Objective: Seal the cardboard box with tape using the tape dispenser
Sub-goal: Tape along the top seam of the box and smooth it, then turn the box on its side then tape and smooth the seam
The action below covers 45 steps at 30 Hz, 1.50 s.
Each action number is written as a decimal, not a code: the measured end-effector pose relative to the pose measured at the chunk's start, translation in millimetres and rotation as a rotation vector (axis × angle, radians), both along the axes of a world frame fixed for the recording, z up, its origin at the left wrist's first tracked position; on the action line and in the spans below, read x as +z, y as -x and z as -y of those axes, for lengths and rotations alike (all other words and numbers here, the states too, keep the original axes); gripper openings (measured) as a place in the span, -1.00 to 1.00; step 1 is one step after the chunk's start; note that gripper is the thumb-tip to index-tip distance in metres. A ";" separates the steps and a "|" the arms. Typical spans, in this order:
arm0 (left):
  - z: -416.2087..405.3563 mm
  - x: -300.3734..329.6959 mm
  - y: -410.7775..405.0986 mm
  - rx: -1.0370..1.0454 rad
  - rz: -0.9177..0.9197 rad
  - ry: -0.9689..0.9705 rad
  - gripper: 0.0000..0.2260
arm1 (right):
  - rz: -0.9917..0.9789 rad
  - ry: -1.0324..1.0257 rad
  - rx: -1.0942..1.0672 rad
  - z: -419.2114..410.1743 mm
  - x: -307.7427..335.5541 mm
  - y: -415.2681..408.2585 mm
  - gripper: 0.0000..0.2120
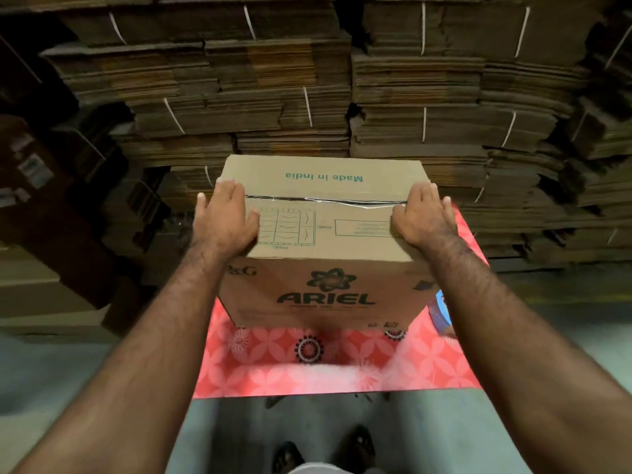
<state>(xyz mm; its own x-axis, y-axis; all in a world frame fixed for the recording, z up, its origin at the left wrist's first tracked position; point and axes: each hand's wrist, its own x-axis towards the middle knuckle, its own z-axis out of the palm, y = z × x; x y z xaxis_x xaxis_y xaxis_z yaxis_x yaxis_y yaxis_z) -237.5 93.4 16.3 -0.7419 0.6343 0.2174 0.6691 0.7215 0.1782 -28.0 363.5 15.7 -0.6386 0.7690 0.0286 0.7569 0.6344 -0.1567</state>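
- left hand [225, 217]: flat, fingers straight, pressing the left end of the cardboard box [321, 241] top; grips nothing.
- seam [325, 200] with clear tape runs hand to hand, long axis left-right, between both palms.
- right hand [422, 217]: same, flat on the right end.
- tape dispenser: not identifiable (blue object [441, 313] below the right wrist, unclear), so right hand likely nearer.
- count: one box, one mat [342, 367], two hands.
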 end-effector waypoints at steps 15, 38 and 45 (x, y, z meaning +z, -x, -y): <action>-38.7 -9.8 -181.2 0.291 0.690 -0.280 -0.55 | 0.045 0.096 0.316 -26.4 25.8 85.4 -0.43; -104.4 16.9 -60.3 0.391 0.909 -0.869 -0.77 | -0.012 0.197 0.107 -93.3 18.3 61.3 -0.27; -89.0 23.0 -31.0 0.295 0.936 -0.711 -0.81 | -0.090 0.194 0.001 -37.1 4.9 29.6 -0.40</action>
